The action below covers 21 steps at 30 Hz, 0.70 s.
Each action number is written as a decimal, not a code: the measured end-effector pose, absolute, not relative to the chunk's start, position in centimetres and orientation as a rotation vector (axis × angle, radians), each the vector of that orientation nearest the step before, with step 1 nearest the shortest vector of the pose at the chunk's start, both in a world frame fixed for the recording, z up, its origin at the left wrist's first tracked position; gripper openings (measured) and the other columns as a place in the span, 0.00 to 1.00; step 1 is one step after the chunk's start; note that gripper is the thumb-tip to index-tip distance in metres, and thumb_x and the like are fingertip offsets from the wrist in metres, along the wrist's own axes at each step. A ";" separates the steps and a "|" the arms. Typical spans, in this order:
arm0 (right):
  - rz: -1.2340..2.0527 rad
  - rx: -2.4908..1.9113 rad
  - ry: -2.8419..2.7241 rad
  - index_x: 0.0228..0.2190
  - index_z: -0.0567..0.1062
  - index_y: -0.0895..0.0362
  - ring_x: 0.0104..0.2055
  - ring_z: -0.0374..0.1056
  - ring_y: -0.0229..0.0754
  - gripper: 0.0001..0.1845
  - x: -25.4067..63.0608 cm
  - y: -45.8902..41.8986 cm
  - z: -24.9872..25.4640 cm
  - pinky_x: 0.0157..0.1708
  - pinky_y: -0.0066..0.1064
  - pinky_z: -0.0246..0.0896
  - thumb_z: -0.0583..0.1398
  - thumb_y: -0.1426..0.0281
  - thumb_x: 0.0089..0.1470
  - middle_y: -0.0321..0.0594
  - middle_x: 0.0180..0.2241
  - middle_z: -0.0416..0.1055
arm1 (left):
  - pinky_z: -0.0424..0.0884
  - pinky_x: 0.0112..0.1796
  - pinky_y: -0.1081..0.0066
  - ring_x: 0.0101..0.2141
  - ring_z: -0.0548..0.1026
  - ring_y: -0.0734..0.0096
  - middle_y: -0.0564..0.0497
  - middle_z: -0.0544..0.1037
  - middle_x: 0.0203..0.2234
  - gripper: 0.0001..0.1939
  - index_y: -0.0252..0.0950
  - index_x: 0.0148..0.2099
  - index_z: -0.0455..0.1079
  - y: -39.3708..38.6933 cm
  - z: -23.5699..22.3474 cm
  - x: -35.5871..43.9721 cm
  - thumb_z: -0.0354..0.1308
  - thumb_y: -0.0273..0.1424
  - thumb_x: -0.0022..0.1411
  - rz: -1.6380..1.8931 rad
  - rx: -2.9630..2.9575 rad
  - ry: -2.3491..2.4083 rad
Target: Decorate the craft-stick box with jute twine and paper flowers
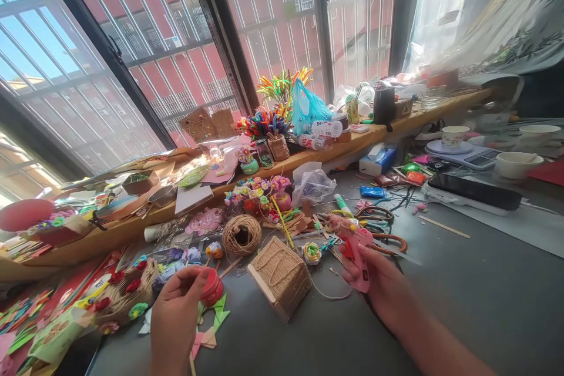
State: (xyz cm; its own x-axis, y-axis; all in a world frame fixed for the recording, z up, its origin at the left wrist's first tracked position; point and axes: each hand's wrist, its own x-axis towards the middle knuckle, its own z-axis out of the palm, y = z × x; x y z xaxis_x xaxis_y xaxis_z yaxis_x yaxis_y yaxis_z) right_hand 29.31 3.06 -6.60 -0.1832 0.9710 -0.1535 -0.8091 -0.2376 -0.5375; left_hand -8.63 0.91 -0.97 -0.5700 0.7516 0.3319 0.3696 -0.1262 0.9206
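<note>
**Firmly gripped glue gun (362, 252), twine-covered box (279, 267) between two hands**

Across the dark tabletop (476, 282), supplies crowd around the box, which sits at an angle; its inside cannot be seen. To its left, a twine basket (147, 282) carries red flowers. At the far right, a white bowl (513, 167) has a stick lying across its rim, and a paper cup (455, 136) stands on a scale (445, 151). On the wooden ledge (304, 155), a brown pot (278, 147) stands below colorful craft stems (264, 123).

The right hand (374, 270) is wrapped around the glue gun's handle, nozzle aimed up and leftward. The left hand (177, 308) is bent inward, thumb and forefinger pinched together by a red roll (213, 288); whether they hold anything cannot be told.
</note>
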 end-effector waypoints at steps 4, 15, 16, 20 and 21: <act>1.739 -0.534 -0.417 0.36 0.86 0.61 0.26 0.60 0.38 0.19 29.3 3.1 -6.4 0.30 0.30 0.63 0.70 0.57 0.56 0.37 0.21 0.69 | 0.79 0.33 0.67 0.32 0.82 0.59 0.47 0.85 0.30 0.26 0.37 0.31 0.78 0.7 -0.3 -8.8 0.78 0.52 0.41 1.772 1.233 1.860; 1.743 -0.557 -0.423 0.35 0.86 0.59 0.26 0.61 0.38 0.17 29.2 2.9 -6.2 0.30 0.29 0.63 0.71 0.57 0.55 0.36 0.21 0.69 | 0.74 0.30 0.67 0.28 0.77 0.60 0.52 0.79 0.23 0.28 0.39 0.31 0.75 -0.4 0.2 -9.4 0.69 0.60 0.52 1.671 1.331 2.009; 1.743 -0.559 -0.425 0.34 0.85 0.59 0.26 0.61 0.38 0.16 29.2 2.9 -6.2 0.30 0.29 0.63 0.71 0.57 0.55 0.36 0.21 0.69 | 0.74 0.30 0.67 0.28 0.77 0.61 0.52 0.78 0.24 0.28 0.40 0.29 0.73 -0.4 0.3 -9.3 0.66 0.61 0.55 1.708 1.361 1.994; 1.738 -0.576 -0.426 0.34 0.85 0.57 0.26 0.61 0.40 0.15 29.2 3.0 -6.4 0.30 0.30 0.63 0.71 0.57 0.55 0.36 0.21 0.69 | 0.67 0.25 0.70 0.23 0.69 0.67 0.54 0.71 0.20 0.30 0.41 0.25 0.65 -0.9 0.7 -8.8 0.57 0.60 0.64 1.702 1.410 2.043; 1.735 -0.580 -0.428 0.34 0.85 0.57 0.26 0.61 0.40 0.15 29.2 3.1 -6.4 0.30 0.30 0.63 0.71 0.57 0.54 0.36 0.21 0.69 | 0.64 0.22 0.71 0.21 0.65 0.70 0.55 0.69 0.18 0.30 0.40 0.25 0.64 -1.0 0.8 -8.6 0.56 0.60 0.65 1.673 1.398 2.065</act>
